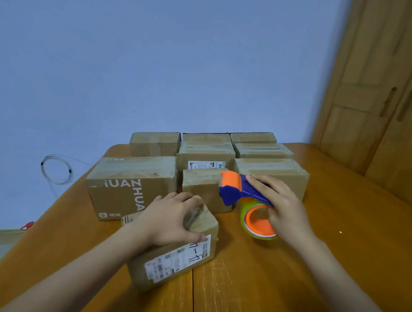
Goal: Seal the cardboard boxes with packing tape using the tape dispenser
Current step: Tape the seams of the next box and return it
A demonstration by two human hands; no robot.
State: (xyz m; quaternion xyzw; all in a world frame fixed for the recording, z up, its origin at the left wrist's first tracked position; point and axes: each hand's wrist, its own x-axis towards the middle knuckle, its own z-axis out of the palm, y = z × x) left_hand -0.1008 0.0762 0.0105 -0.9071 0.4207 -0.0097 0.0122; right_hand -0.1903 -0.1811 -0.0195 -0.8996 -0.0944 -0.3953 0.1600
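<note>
Fingers of the left hand are lying spread on the nearest box on the table; the right hand is gripping the tape dispenser just beside it.

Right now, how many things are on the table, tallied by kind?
Boxes: 9, counting the one under the left hand
Tape dispenser: 1, held by the right hand
Total: 10

The back row is partly hidden, so more boxes could sit behind it.
</note>
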